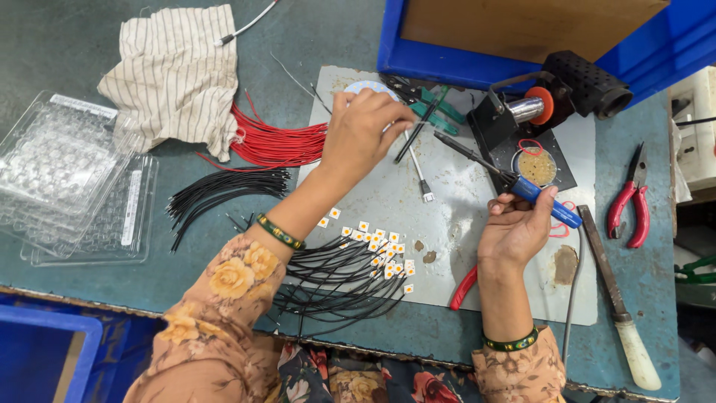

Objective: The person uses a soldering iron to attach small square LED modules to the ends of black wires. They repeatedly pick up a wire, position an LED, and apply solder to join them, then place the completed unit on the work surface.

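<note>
A blue-handled soldering iron [514, 183] lies tilted, tip up-left, near slim black tweezers [414, 138] angled upright.

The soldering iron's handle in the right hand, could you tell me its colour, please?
Blue, on the soldering iron in the right hand; head view.

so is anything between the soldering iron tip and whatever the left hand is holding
Nothing visible. The soldering iron in the right hand points its tip across bare grey mat toward the left hand, which holds tweezers.

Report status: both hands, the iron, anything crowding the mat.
Right hand grips blue-handled soldering iron, tip raised. Left hand pinches black tweezers near white disc. Small LED chips and black wires crowd mat's near edge.
</note>
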